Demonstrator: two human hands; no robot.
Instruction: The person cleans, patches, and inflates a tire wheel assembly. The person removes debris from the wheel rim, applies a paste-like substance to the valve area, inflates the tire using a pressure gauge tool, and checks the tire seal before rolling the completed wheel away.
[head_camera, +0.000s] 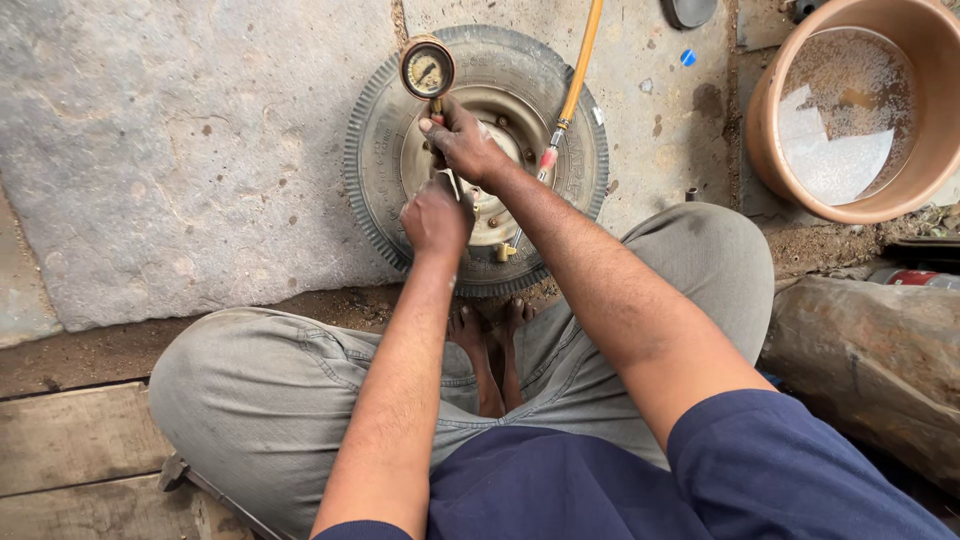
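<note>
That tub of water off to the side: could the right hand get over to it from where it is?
Probably not right away: the right hand is gripping the gauge tool over the tyre, though open ground lies before the tub.

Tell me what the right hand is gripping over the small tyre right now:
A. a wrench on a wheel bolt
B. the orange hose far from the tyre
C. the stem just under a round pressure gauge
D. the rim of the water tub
C: the right hand closes on the stem below the round pressure gauge, held over the wheel hub of the tyre; the orange hose runs in beside it, and the water tub stands apart.
</note>
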